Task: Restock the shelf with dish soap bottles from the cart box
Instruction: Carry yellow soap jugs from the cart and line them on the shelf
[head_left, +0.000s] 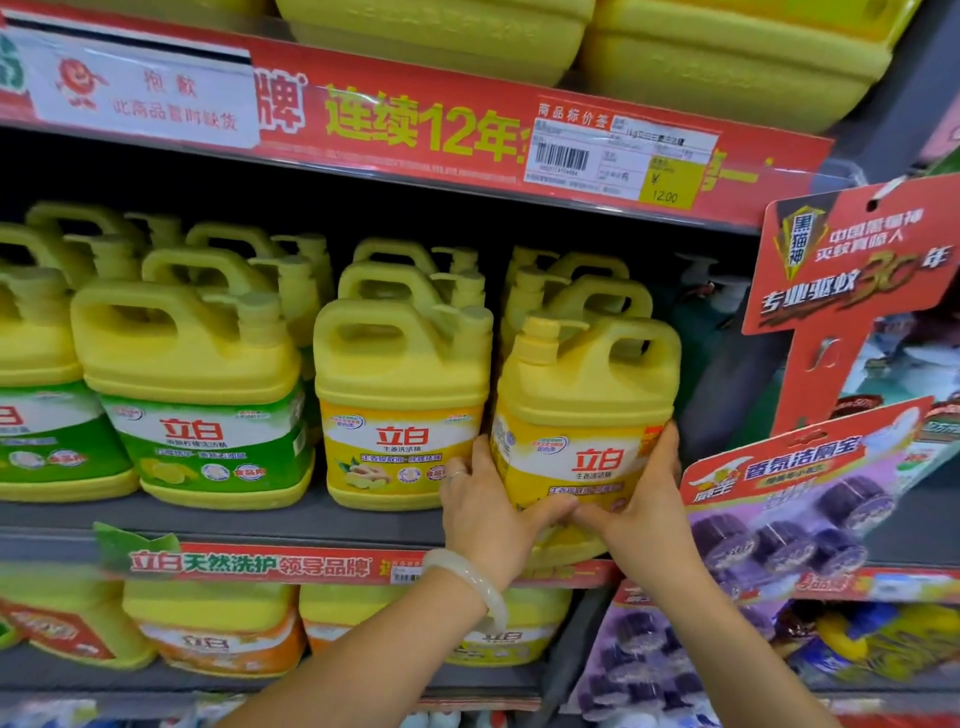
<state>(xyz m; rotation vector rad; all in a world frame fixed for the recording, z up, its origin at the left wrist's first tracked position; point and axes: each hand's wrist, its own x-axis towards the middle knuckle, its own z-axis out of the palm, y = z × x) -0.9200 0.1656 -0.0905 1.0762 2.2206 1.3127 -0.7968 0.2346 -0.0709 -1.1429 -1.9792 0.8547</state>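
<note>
A yellow dish soap bottle (587, 415) with an orange-yellow label stands at the front edge of the grey middle shelf (260, 514), at the right end of its row. My left hand (485, 514) grips its lower left side and my right hand (641, 504) grips its lower right side, thumbs meeting across the label. The bottle's base slightly overhangs the shelf lip. A matching yellow-label bottle (400, 405) stands just to its left, with more bottles behind. The cart box is out of view.
Green-label bottles (197, 395) fill the shelf's left part. A red hanging promo card (852, 270) and a strip of purple toilet-block packs (789, 519) hang close on the right. The upper shelf carries a red price strip (618, 156). Lower shelves hold more bottles.
</note>
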